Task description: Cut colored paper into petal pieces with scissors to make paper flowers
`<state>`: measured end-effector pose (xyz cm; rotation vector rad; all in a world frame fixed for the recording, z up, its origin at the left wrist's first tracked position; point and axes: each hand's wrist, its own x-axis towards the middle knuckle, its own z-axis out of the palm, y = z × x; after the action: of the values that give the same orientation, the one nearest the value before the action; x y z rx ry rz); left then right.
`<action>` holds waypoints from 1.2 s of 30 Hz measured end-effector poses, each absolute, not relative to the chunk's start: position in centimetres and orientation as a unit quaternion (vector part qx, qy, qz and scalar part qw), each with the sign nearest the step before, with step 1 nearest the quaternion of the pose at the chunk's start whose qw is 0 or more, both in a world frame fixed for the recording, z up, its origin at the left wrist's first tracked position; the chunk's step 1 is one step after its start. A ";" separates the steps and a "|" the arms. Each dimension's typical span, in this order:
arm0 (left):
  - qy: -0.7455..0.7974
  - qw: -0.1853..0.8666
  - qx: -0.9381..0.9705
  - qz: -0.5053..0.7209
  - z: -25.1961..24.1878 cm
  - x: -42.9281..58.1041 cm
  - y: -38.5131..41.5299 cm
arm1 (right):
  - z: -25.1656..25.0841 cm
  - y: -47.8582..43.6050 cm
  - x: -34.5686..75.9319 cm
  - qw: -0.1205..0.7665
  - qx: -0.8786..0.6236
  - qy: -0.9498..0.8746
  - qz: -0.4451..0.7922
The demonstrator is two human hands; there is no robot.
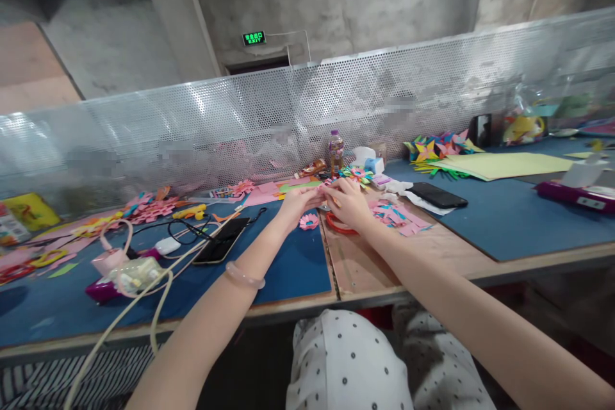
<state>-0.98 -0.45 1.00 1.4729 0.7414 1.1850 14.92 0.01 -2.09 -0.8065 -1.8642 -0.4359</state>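
Observation:
My left hand [300, 204] and my right hand [346, 202] meet over the table, fingers closed and fingertips together. A hint of pink shows between them, but what they pinch is too small and covered to make out. Just below my left hand lies a pink paper flower [309, 221] with a darker centre. Red-handled scissors [340, 225] rest under my right hand, partly hidden by it. Cut pink and blue paper pieces [403, 218] are scattered right of my right wrist. A multicoloured paper flower [356, 174] sits behind my hands.
A phone [223, 240] and tangled cables [168, 275] lie left, near a purple glue-gun-like device [103, 289]. At right are a black phone [439, 195], yellow paper sheets [504, 165] and another purple device [576, 195]. A drink bottle [336, 152] stands before the perforated metal panel [230, 122].

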 end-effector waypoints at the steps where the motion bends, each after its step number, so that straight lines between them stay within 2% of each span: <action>1: 0.315 0.522 0.620 0.494 1.0 -1.0 -0.4 | -2.1 0.1 14.9 0.544 -0.344 -0.755 -0.123; 3: 0.323 0.517 0.626 0.487 1.1 -1.1 -0.4 | -2.0 0.3 15.0 0.591 -0.372 -0.716 0.015; 6: 0.332 0.516 0.630 0.476 1.2 -1.1 -0.5 | -2.0 0.6 15.5 0.575 -0.385 -0.686 0.223; 10: 0.339 0.507 0.634 0.476 1.3 -1.1 -0.5 | -2.2 0.9 16.0 0.536 -0.353 -0.680 0.356; 14: 0.334 0.504 0.636 0.480 1.2 -1.2 -0.3 | -2.4 1.1 15.9 0.525 -0.342 -0.686 0.370; 26: 0.331 0.541 0.588 0.501 0.9 -0.7 -0.2 | -2.0 0.7 15.3 0.581 -0.307 -0.636 0.404; 36: 0.326 0.556 0.577 0.503 0.9 -0.7 -0.1 | -2.2 0.7 15.4 0.592 -0.296 -0.629 0.408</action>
<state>-0.73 -0.08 0.86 1.3616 0.7688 1.1876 15.37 0.70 -2.21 -0.6884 -1.4643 0.9487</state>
